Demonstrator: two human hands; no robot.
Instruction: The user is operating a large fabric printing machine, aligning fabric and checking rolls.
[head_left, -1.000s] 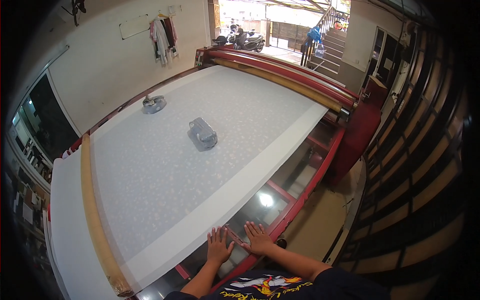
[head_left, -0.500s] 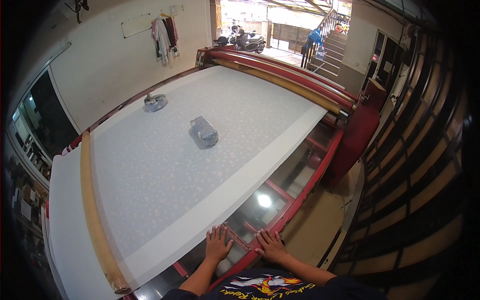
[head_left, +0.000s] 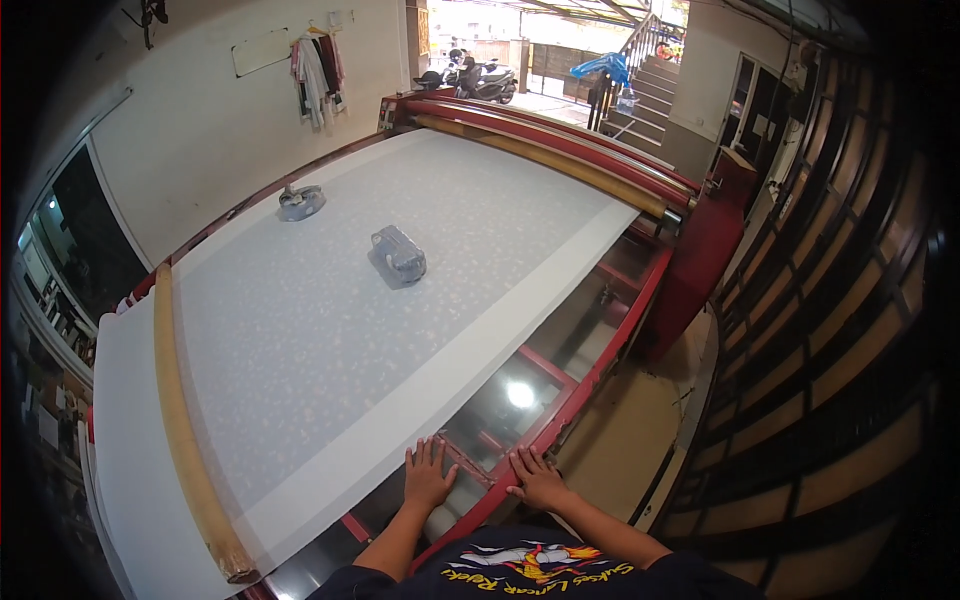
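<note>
My left hand (head_left: 428,472) lies palm down with fingers apart at the near edge of the white fabric sheet (head_left: 470,375). My right hand (head_left: 536,478) rests open on the red rail (head_left: 614,340) of the machine's frame. Glass-like panels (head_left: 524,395) show between rail and sheet. The sheet has a faint speckled pattern inside a plain border. Two grey weighted objects sit on it, a rectangular one (head_left: 398,254) near the middle and a rounder one (head_left: 300,204) farther back. A long tan tube (head_left: 188,420) lies across its left side.
Red and tan rollers (head_left: 560,160) span the far end, beside a red housing (head_left: 695,270). Dark grille bars (head_left: 820,330) curve along the right. Hung clothes (head_left: 318,75), parked scooters (head_left: 480,80) and stairs with a blue item (head_left: 600,68) stand beyond.
My right hand has moved slightly right onto the rail. The view has shifted a little. The blue item by the stairs now stretches farther left. My left hand stays at the sheet's edge.
</note>
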